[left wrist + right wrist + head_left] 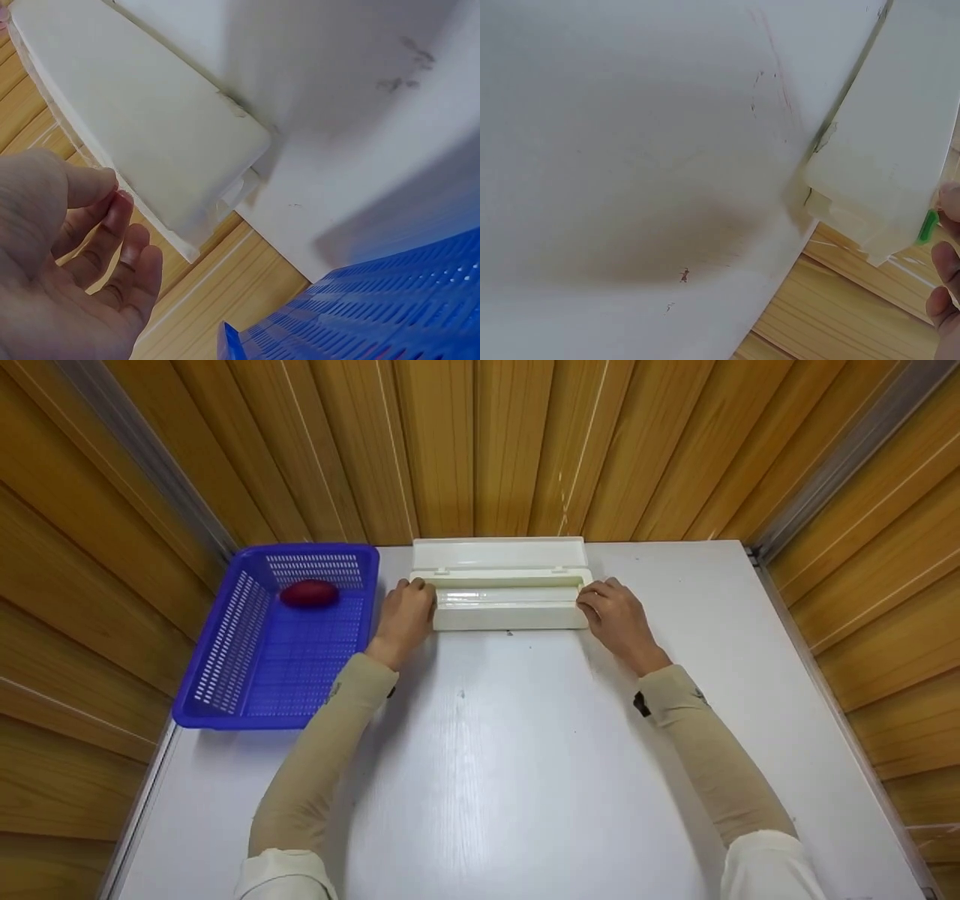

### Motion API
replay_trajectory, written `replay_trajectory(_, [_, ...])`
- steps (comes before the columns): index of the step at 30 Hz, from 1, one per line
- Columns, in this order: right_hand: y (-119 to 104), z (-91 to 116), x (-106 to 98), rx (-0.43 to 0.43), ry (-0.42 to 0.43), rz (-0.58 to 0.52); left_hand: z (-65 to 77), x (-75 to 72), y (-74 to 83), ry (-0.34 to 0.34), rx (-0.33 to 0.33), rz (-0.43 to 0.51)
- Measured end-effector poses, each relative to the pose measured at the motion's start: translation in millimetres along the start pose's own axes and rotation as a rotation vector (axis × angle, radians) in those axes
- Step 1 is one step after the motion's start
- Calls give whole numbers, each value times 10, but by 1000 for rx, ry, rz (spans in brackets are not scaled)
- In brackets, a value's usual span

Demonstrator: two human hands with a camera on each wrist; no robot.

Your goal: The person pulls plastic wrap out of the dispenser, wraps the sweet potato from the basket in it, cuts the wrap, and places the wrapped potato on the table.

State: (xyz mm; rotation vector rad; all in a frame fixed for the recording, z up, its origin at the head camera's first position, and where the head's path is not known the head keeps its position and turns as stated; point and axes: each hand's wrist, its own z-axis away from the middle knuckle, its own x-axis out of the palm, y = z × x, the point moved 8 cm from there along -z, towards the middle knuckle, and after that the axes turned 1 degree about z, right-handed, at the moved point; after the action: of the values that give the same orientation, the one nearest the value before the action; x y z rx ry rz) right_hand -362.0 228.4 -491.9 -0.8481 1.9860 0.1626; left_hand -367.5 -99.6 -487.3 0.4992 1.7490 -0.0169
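A long white dispenser box (510,619) lies on the table near the back, its lid (499,553) raised toward the wall. At the box's left end, my left hand (407,611) pinches the edge of clear plastic film (180,246) between thumb and fingertip. The other fingers are loosely bent. My right hand (619,615) is at the opposite end, fingertips bent in at the box's upper corner, where the film is pinched. A small green piece (928,227) shows beside the right thumb. Only part of the right hand appears in the right wrist view.
A blue plastic basket (281,721) stands to the left, with a dark red oval object (309,593) inside. The white table (480,765) reaches a wood-panelled wall (510,450) behind the box. More wood panels rise at both sides.
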Motion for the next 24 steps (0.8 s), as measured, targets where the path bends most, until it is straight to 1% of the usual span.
replay_trajectory(6, [-1, -18, -29, 1, 32, 6, -28, -7, 9, -15, -2, -32])
replay_trajectory(13, [45, -34, -31, 25, 65, 6, -47, -42, 22, 33, 22, -69])
replay_trajectory(24, [81, -113, -74, 68, 63, 4, -104, -111, 19, 60, 30, -74])
